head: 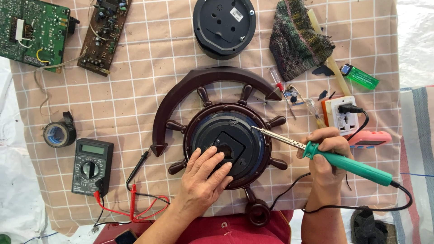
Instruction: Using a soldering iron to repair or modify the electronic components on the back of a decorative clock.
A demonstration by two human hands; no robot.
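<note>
Iron [348,163] gripped in right hand [326,151], tip at clock [224,147] back, not yet on black movement [228,149]; left hand [205,174] lies flat, open, steadying it.

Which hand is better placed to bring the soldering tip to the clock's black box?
Right. The right hand holds the soldering iron, its tip over the clock back. The left hand lies flat on the black box.

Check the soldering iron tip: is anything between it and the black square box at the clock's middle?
Nothing visible. The soldering iron, held in the right hand, points its tip across bare clock back. The left hand rests on the black box from below, off that line.
</note>
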